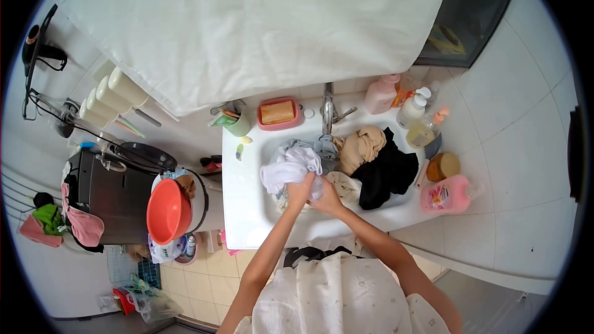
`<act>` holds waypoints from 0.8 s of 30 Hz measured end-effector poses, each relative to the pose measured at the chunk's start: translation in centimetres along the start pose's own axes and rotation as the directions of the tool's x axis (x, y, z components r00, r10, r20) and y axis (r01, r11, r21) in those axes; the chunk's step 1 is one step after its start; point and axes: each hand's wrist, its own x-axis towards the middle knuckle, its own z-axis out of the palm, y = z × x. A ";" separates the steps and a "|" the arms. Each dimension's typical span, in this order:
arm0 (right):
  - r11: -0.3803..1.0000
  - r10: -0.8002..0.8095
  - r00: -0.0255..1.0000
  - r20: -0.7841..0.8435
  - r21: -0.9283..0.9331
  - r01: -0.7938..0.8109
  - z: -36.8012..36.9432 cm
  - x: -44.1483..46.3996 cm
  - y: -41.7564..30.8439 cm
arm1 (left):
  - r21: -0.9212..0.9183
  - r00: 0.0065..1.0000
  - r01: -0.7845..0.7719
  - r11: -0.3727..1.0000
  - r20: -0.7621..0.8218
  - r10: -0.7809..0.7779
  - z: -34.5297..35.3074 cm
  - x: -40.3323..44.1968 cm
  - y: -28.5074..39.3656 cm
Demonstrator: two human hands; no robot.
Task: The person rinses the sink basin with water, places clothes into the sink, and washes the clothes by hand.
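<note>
Over the sink basin, both my hands are on a white garment (286,172), bunched up on the left side. My left hand (301,190) is closed on its lower right edge. Close beside it, my right hand (328,198) also grips the bunched fabric; the fingertips of both hands are partly hidden in the folds. Grey clothing (323,148) lies behind the white garment. To the right are a beige garment (362,148), a cream cloth (344,187) and a black garment (388,173). The faucet (328,111) stands at the back of the white sink (247,222).
A soap bar (277,112) lies in a pink dish (297,122) left of the faucet, near a green cup (238,127). Along the right rim stand several bottles, including a pink detergent bottle (447,194). A red basin (167,211) is at the left. White fabric (260,25) hangs above.
</note>
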 end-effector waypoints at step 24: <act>0.960 -0.167 0.982 0.085 -0.212 0.182 -1.1 -2.4 -2.7 | -0.064 0.934 0.276 0.959 -0.217 -0.283 -1.7 2.7 -2.4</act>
